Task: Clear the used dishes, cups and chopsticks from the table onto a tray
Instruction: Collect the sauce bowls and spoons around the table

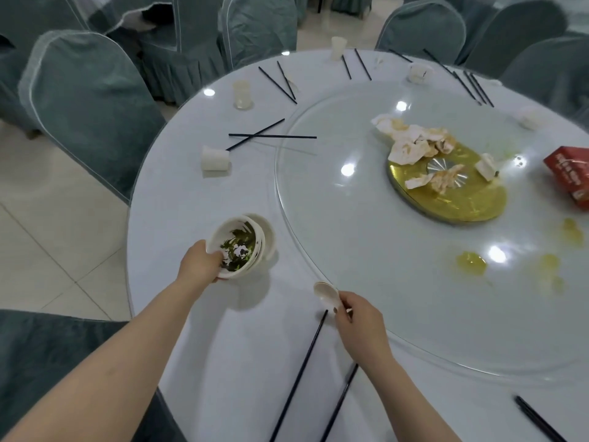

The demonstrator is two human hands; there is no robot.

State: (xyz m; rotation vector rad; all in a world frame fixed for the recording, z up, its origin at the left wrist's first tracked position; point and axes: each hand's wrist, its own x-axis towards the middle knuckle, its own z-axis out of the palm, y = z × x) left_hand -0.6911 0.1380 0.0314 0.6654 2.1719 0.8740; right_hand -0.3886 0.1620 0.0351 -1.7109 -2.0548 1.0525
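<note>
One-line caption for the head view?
Left hand grips stacked bowls; right hand holds a spoon over the littered table.

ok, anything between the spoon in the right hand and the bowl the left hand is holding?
Nothing visible. The right hand pinches the white spoon over bare tablecloth; the tilted stacked bowls in the left hand lie up-left across an open stretch. The nearest chopsticks lie nearer the camera, off that line.

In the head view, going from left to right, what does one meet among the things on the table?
Tipped cup → stacked bowls in left hand → spoon in right hand → gold disc → red box.
</note>
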